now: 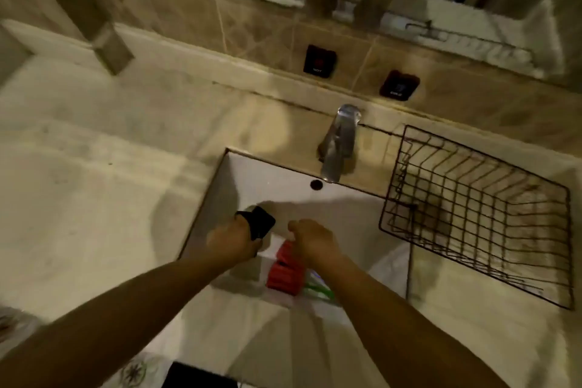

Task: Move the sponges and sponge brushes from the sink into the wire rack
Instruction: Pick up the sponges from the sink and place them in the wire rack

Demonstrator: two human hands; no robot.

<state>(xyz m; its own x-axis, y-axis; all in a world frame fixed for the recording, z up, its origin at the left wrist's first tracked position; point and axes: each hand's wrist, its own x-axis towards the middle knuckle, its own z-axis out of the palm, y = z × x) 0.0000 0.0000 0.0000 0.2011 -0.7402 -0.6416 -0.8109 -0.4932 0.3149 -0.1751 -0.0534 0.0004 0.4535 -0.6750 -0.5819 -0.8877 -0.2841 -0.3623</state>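
Head view: red sponge lying low in the sink, green brush handles just beside it. My right hand curls over its top edge; whether it pinches yet, I cannot tell. My left hand clasps 1 black sponge. Likely soft, light, wet; best squeezed across the flanks. Wire rack stands right, empty.

A pale beige stone table with faint dark specks fills most of the view. A white rectangular sink is sunk into it near the middle. A chrome tap stands on the table behind the sink. To the right of the sink, a dark wire rack sits on the table, its near corner overhanging the sink's edge.
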